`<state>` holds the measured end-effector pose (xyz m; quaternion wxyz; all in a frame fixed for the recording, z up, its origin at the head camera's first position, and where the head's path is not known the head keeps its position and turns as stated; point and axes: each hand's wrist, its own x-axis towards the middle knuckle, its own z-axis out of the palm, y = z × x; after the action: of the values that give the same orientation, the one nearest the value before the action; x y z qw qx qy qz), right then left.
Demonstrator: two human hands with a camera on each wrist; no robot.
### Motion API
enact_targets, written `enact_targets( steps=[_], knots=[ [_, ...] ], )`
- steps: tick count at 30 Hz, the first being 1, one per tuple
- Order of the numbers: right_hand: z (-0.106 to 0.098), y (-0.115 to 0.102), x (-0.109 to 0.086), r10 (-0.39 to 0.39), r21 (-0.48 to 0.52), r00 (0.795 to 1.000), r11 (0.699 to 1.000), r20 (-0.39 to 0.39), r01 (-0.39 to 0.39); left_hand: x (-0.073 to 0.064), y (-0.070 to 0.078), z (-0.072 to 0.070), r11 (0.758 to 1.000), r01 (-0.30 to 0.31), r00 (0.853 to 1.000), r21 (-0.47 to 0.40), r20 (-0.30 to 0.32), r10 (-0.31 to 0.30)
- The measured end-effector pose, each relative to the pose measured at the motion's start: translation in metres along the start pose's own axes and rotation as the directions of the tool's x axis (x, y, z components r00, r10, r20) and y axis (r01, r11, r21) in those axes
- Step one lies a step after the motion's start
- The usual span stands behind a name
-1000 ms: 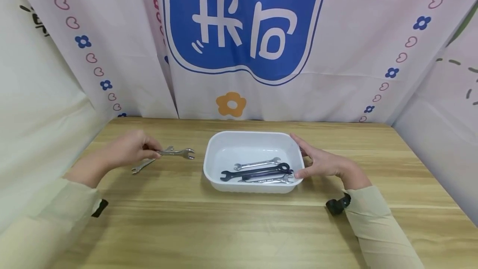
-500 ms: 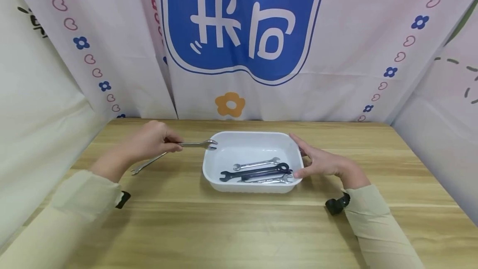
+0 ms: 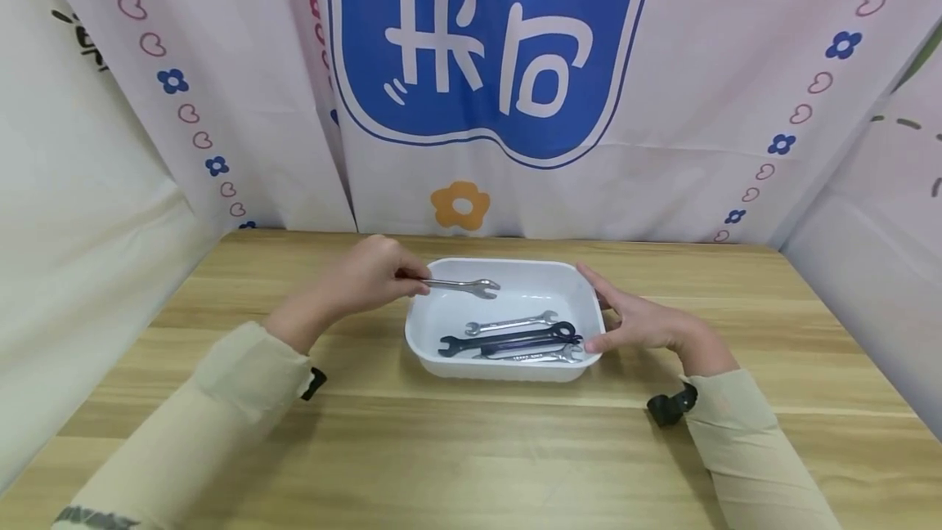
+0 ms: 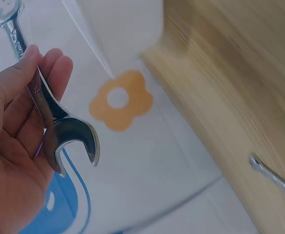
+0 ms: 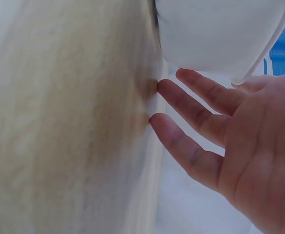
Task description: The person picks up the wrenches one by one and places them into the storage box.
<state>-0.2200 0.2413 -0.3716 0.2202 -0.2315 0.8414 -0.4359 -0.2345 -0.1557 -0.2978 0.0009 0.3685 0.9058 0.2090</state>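
My left hand (image 3: 371, 276) holds a silver open-end wrench (image 3: 462, 285) by its handle, pinched between thumb and fingers. Its front jaw hangs over the left part of a white plastic tub (image 3: 500, 370). In the left wrist view the wrench (image 4: 52, 109) shows "13 mm" stamped near an open end. My right hand (image 3: 640, 319) rests against the tub's right end, thumb at the near rim, index finger at the far corner. The right wrist view shows the other fingers extended beside the tub wall (image 5: 220, 39). Inside lie a small silver wrench (image 3: 511, 323), dark wrenches (image 3: 508, 340) and another silver one (image 3: 540, 357).
Another silver wrench (image 4: 274, 178) lies on the wooden table, hidden behind the left arm in the head view. A printed cloth (image 3: 294, 105) hangs along the table's back edge, with white cloth at both sides.
My left hand has carried the wrench rightward from the left of the table to over the tub. My right hand and the tub stay in place.
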Motion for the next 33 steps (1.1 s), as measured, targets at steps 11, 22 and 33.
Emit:
enact_targets(
  steps=[11, 22, 33],
  knots=[
    [-0.001, 0.003, -0.003, 0.008, -0.022, 1.000, 1.000, -0.016, -0.008, 0.027, 0.026, 0.022, 0.997, -0.015, 1.000, -0.075, 0.004, 0.015],
    [0.001, 0.001, -0.003, -0.005, -0.023, 1.000, 1.000, -0.014, 0.005, 0.043, 0.025, 0.052, 0.990, -0.015, 1.000, -0.137, 0.024, 0.019],
    [0.000, 0.001, -0.001, -0.005, -0.023, 1.000, 1.000, -0.006, 0.005, 0.054, 0.014, 0.072, 0.971, 0.090, 0.994, -0.222, 0.081, -0.074]
  ],
)
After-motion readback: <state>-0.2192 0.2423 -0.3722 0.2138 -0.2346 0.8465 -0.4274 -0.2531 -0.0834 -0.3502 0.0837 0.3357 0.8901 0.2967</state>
